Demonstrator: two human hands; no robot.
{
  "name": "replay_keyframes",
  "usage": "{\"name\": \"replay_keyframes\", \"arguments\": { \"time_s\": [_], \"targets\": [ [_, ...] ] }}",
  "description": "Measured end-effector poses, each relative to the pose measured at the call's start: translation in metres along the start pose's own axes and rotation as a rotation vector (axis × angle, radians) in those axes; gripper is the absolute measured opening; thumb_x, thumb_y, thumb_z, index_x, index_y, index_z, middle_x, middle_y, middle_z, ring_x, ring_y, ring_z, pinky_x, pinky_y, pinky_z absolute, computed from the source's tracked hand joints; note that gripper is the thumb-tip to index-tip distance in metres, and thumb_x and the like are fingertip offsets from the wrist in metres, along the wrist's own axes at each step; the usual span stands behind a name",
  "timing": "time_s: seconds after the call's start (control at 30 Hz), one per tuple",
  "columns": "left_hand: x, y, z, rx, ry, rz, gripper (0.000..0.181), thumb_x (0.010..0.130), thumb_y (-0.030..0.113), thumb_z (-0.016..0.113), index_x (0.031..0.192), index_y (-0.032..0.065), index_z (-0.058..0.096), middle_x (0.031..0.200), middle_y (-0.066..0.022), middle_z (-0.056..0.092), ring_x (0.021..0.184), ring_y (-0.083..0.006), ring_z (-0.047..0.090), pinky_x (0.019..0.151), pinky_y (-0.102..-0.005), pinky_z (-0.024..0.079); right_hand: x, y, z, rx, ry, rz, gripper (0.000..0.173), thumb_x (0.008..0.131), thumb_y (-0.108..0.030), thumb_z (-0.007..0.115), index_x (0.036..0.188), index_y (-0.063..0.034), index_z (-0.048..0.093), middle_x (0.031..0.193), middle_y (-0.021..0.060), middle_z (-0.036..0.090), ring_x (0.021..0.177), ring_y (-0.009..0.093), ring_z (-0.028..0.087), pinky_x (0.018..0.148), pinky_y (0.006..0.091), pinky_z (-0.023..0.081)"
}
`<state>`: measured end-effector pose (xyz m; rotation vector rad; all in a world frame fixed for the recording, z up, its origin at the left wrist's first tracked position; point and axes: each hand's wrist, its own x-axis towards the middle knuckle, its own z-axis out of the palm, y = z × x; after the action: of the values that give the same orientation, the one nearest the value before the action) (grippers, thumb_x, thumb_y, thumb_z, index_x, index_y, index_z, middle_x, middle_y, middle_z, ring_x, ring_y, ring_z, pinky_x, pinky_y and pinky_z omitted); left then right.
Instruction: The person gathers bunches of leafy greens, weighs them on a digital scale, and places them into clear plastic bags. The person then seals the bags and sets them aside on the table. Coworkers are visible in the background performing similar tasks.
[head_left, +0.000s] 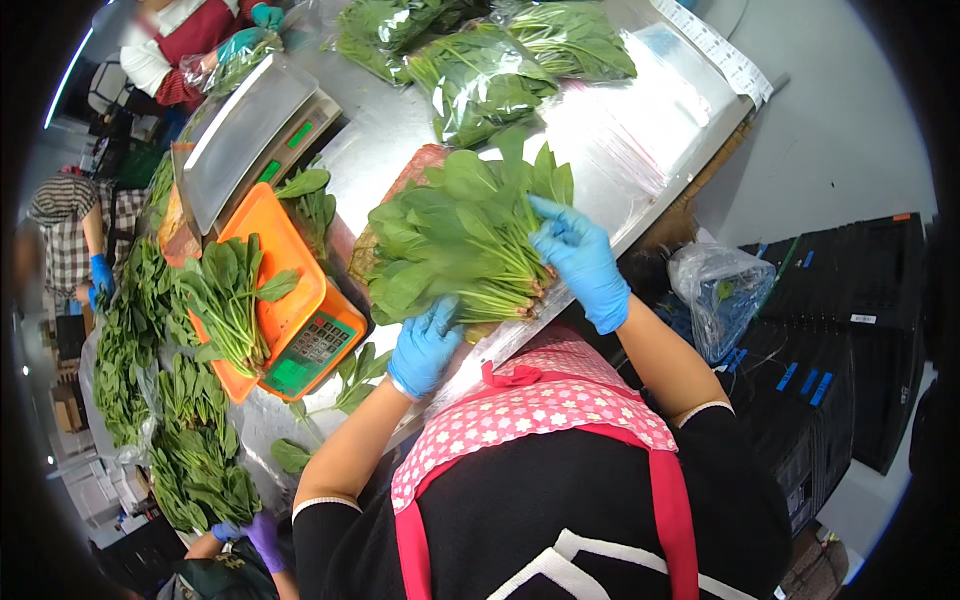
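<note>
A large bunch of spinach (472, 232) lies on the metal table in front of me, its pinkish root ends turned toward my right hand. My left hand (426, 349), in a blue glove, closes on the near side of the bunch, with some fingertips hidden by leaves and stems. Beside the root ends is my right hand (585, 262), also blue-gloved. Its index finger touches the leaves and its other fingers bend near the stems; whether they grip is unclear. Under the bunch, part of an orange-red mesh bag (420, 169) shows.
An orange digital scale (304, 300) carries a smaller spinach bunch (229, 307). A second scale (247, 142) stands behind it. Bagged spinach (487, 82) lies at the far side, near flat plastic bags (622, 127). Co-workers handle greens at left. Black crates (832, 337) stand right.
</note>
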<state>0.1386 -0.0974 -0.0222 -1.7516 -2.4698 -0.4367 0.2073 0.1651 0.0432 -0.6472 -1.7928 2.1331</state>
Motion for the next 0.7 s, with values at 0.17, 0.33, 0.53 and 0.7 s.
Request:
{"name": "replay_keyframes", "arguments": {
  "time_s": [0.17, 0.33, 0.53, 0.7],
  "targets": [
    [0.0, 0.0, -0.005, -0.009, -0.021, 0.011, 0.027, 0.073, 0.014, 0.062, 0.101, 0.0114, 0.06, 0.13, -0.0132, 0.051, 0.102, -0.0286, 0.057, 0.075, -0.0385, 0.046, -0.006, 0.019, 0.011, -0.38, -0.112, -0.163, 0.043, 0.087, 0.0, 0.059, 0.13, -0.0057, 0.054, 0.079, -0.0012, 0.052, 0.069, 0.007, 0.049, 0.063, 0.0204, 0.044],
    [0.013, 0.0, -0.028, 0.036, 0.198, 0.161, 0.03, 0.071, 0.017, 0.064, 0.1, 0.0122, 0.062, 0.126, -0.0072, 0.054, 0.105, -0.0257, 0.057, 0.083, -0.0388, 0.047, -0.018, 0.015, 0.023, -1.241, -0.209, -0.72, 0.053, 0.074, 0.0, 0.054, 0.126, -0.01, 0.053, 0.079, 0.0085, 0.049, 0.071, 0.027, 0.053, 0.06, 0.0387, 0.045],
    [0.065, -0.009, -0.05, 0.044, 0.039, 0.371, 0.019, 0.076, 0.022, 0.062, 0.091, 0.0099, 0.066, 0.136, -0.0131, 0.048, 0.125, -0.0321, 0.045, 0.104, -0.0458, 0.035, -0.02, 0.03, 0.023, -1.146, -0.341, -0.773, 0.047, 0.071, -0.001, 0.058, 0.118, -0.0064, 0.06, 0.084, 0.0095, 0.053, 0.076, 0.029, 0.053, 0.068, 0.0403, 0.044],
    [0.068, -0.009, -0.053, 0.063, -0.056, 0.31, 0.02, 0.076, 0.026, 0.062, 0.088, 0.0093, 0.063, 0.138, -0.0166, 0.045, 0.126, -0.0338, 0.043, 0.106, -0.0487, 0.032, -0.011, 0.002, -0.009, -0.538, -0.132, -0.356, 0.03, 0.088, -0.015, 0.061, 0.116, -0.0035, 0.061, 0.09, 0.0135, 0.066, 0.085, 0.025, 0.064, 0.076, 0.0324, 0.049]
  ]
}}
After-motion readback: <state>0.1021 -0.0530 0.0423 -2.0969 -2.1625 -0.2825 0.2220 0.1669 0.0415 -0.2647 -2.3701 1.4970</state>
